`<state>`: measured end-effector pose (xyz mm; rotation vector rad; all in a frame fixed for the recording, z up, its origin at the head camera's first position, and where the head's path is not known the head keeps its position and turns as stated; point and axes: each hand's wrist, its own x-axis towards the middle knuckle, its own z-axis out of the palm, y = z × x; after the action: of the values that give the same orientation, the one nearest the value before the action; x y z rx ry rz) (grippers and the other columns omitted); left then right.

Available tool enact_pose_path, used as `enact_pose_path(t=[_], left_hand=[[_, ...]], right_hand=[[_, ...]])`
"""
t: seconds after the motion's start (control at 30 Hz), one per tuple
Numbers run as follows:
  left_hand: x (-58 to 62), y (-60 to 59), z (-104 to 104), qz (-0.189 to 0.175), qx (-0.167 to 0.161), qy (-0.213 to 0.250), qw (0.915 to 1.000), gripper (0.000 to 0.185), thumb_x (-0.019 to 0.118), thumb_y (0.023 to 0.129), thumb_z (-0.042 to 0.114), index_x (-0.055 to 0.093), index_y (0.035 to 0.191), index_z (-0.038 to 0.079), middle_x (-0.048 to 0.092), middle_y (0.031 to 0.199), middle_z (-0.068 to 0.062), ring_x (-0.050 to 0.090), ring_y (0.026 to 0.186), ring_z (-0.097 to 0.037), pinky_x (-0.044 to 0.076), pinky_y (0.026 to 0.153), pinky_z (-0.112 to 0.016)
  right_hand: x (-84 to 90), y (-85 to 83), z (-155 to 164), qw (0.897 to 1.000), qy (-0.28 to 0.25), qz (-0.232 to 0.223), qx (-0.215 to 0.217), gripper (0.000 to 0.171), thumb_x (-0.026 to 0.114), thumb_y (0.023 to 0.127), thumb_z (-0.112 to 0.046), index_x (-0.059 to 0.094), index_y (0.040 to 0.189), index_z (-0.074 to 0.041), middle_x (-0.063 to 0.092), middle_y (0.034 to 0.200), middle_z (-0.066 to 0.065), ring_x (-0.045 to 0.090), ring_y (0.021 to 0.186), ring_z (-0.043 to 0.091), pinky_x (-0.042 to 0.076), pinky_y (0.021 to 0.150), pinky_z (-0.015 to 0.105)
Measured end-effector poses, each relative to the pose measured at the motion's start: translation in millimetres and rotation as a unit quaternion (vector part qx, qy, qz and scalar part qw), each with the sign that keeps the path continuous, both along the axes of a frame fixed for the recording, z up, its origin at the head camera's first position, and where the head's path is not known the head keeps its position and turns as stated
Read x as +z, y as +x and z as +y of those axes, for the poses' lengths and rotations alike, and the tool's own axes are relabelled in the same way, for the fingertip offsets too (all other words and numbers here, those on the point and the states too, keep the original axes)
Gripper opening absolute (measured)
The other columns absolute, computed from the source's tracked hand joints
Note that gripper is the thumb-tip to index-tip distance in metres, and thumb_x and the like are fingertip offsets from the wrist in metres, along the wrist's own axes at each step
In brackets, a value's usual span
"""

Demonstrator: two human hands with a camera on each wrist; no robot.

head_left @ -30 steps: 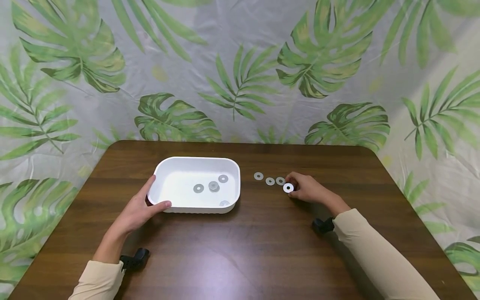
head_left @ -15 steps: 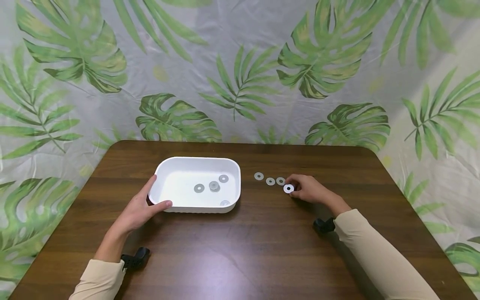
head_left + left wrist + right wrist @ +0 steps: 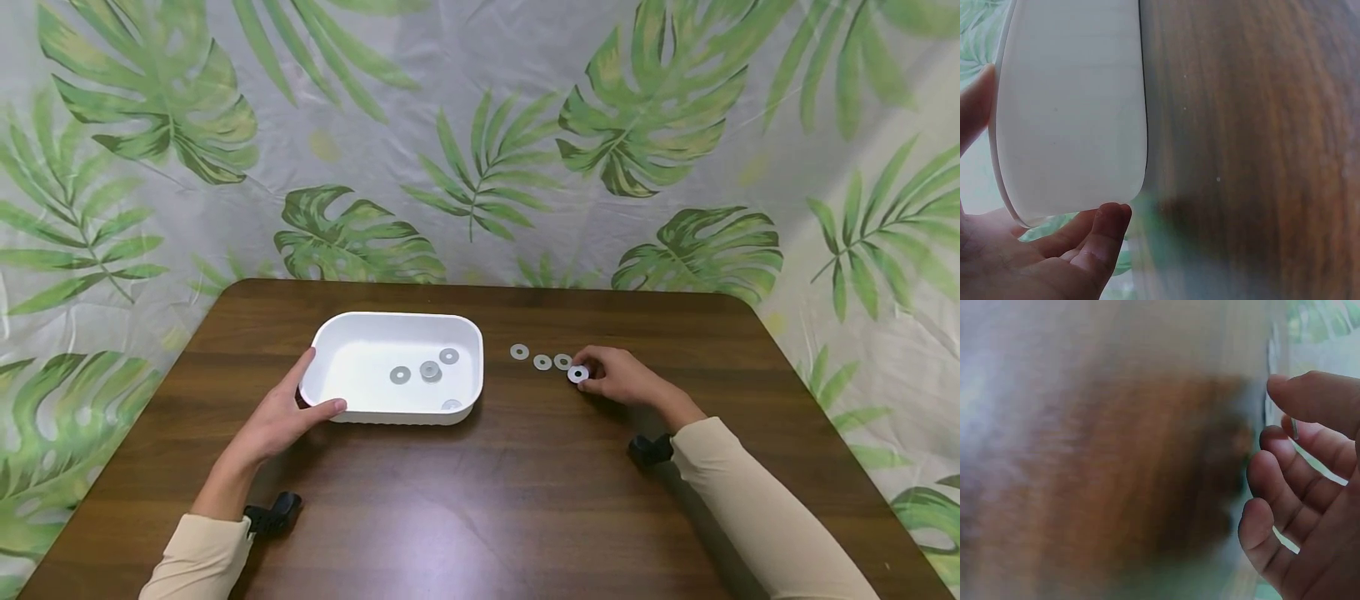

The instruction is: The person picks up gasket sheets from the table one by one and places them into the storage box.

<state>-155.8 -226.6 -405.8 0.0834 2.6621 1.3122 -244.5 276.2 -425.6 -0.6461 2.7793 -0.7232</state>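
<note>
My left hand (image 3: 281,417) grips the left end of a white plastic bin (image 3: 397,419). Its thumb lies on the front rim, and in the left wrist view the curled fingers (image 3: 1107,234) touch the bin's end wall. Inside the bin lie several flat metal washers, one of them a grey washer (image 3: 401,375) near the middle. To the right, my right hand (image 3: 618,377) pinches a washer (image 3: 577,374) between thumb and fingers, tilted just above the table. In the right wrist view only the washer's thin edge (image 3: 1294,429) shows.
Three more washers lie in a loose row on the brown wooden table (image 3: 465,500) between bin and right hand: a left one (image 3: 519,352), a middle one (image 3: 542,362) and a right one (image 3: 562,362). Behind the table hangs a leaf-patterned cloth (image 3: 480,142).
Hardly anything differs. The pinched washer's tilt has shifted slightly, while the left hand and the bin keep their places.
</note>
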Motion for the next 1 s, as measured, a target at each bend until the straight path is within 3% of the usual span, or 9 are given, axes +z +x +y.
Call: enact_pose_path(t=[0.3,1.0], left_hand=[[-0.9,-0.1,0.5,0.0,0.003,0.004,1.0,0.107,0.074,0.087,0.038,0.002,0.16,0.007,0.013,0.163,-0.031,0.018,0.149,-0.049,0.021,0.117,-0.063],[-0.9,-0.2,-0.1,-0.002,0.003,0.011,0.9999,0.107,0.074,0.087,0.038,0.002,0.16,0.007,0.012,0.163,-0.03,0.017,0.149,-0.049,0.02,0.117,-0.063]], right_hand=[[17.9,-7.6,-2.3,0.999,-0.042,-0.017,-0.017,0.029,0.071,0.09,-0.011,0.063,0.117,-0.003,0.068,0.1,0.013,0.061,0.079,0.015,0.049,0.067,0.029],[51.7,-19.9,-32.9,0.994,-0.099,-0.028,-0.032,0.035,0.069,0.094,-0.023,0.061,0.125,-0.009,0.066,0.109,0.012,0.064,0.098,0.025,0.051,0.079,0.035]])
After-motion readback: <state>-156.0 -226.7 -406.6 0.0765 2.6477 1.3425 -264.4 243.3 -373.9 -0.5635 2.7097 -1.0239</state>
